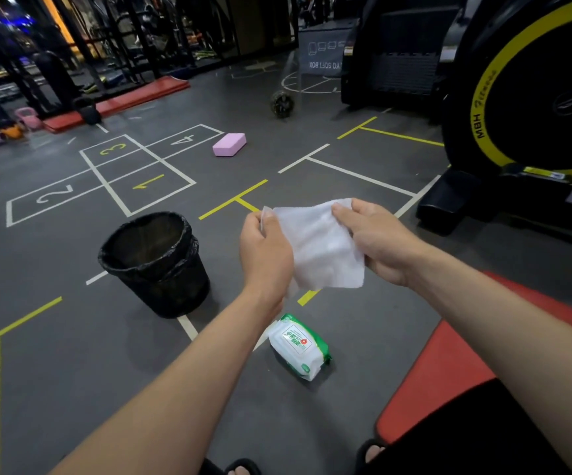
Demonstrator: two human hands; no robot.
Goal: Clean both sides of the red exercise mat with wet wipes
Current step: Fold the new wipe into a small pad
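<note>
A white wet wipe (318,248) hangs spread out in the air between my two hands. My left hand (264,248) pinches its upper left corner. My right hand (377,241) pinches its upper right edge. Below them on the grey floor lies a white and green pack of wet wipes (300,346). The red exercise mat (442,375) lies at the lower right; my right forearm and dark clothing hide part of it.
A black bin with a black liner (156,262) stands on the floor left of my hands. A pink foam block (229,144) lies farther off. A black and yellow exercise machine (524,97) fills the right side. More red mats (120,101) lie at the back left.
</note>
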